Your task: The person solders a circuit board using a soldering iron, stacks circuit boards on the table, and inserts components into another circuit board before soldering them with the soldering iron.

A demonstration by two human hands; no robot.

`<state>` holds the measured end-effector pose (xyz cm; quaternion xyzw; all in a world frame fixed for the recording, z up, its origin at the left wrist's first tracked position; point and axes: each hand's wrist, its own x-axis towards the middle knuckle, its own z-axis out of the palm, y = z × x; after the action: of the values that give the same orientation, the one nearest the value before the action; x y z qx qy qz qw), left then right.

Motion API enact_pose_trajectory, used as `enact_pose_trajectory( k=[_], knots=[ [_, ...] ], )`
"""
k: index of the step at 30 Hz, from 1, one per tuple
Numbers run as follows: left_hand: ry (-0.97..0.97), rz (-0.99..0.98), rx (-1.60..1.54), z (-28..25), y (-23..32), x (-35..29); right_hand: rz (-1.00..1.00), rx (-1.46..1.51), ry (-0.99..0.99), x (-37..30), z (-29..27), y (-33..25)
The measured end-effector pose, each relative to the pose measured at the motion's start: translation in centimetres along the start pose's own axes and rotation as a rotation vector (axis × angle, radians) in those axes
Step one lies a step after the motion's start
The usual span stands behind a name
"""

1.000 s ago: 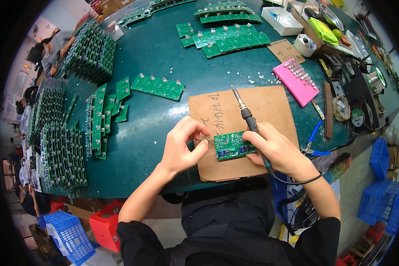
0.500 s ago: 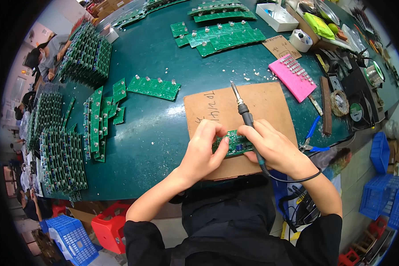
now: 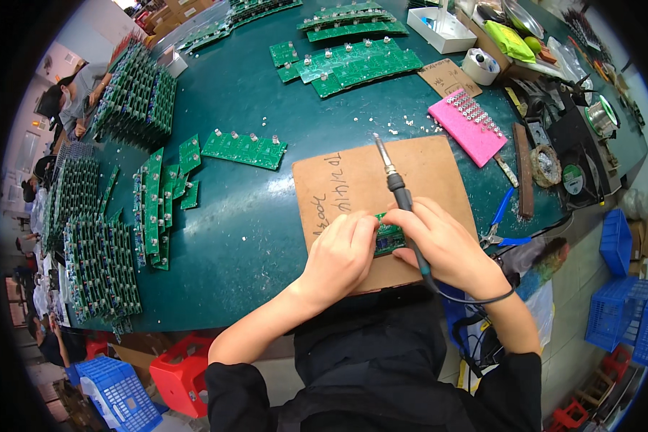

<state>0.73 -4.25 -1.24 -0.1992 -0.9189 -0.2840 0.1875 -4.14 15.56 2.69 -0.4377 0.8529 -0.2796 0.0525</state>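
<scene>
A small green circuit board (image 3: 389,240) is between my two hands, above a brown cardboard sheet (image 3: 433,164). My left hand (image 3: 340,253) is closed, its fingertips gripping the board's left side and covering it. In my right hand (image 3: 445,243) lies a soldering iron (image 3: 399,189), tip pointing up and away, its cable trailing along my wrist. Thumb and fingertips of that same hand also touch the board's upper right edge. Exactly what the fingertips pinch is hidden.
Circuit boards (image 3: 243,149) lie left of the cardboard, with tall stacks (image 3: 102,266) beyond. A pink foam block (image 3: 469,129) bearing small metal parts, blue-handled cutters (image 3: 507,229), a solder spool (image 3: 602,119) and a white tape roll (image 3: 480,66) are to the right. White bits litter the table.
My left fingers have closed together on the board's left side, where thumb and forefinger were apart. The board has turned and shifted slightly right; the soldering iron stays in my right hand.
</scene>
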Motion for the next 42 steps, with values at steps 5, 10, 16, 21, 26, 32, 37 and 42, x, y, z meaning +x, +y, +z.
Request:
enact_pose_trajectory(
  k=[5,10,16,21,26,32,37,42],
  knots=[
    [0.0,-0.007,-0.03,-0.2,-0.4,0.0,0.135,0.085,0.369,-2.2,-0.8,-2.8],
    [0.023,0.009,-0.055,0.0,-0.8,0.2,0.252,0.307,0.63,-5.3,1.3,-4.3],
    [0.004,-0.028,-0.067,-0.1,-1.0,0.5,0.314,0.574,0.621,-5.6,3.1,-4.8],
    [-0.021,-0.051,-0.103,0.0,-1.0,0.6,0.334,0.565,0.686,-4.9,3.9,-4.5],
    [-0.039,-0.079,-0.095,-0.1,-1.1,1.0,0.323,0.559,0.685,-4.9,3.9,-4.4],
    [-0.036,-0.069,-0.098,-0.5,-1.1,0.8,0.359,0.623,0.648,-4.8,4.3,-4.7],
    [-0.076,-0.078,-0.096,0.0,-0.7,1.1,0.335,0.539,0.616,-4.7,3.4,-4.6],
    [-0.119,-0.103,0.008,-0.4,-0.5,1.2,0.219,0.487,0.639,-4.2,3.1,-4.3]
  ],
)
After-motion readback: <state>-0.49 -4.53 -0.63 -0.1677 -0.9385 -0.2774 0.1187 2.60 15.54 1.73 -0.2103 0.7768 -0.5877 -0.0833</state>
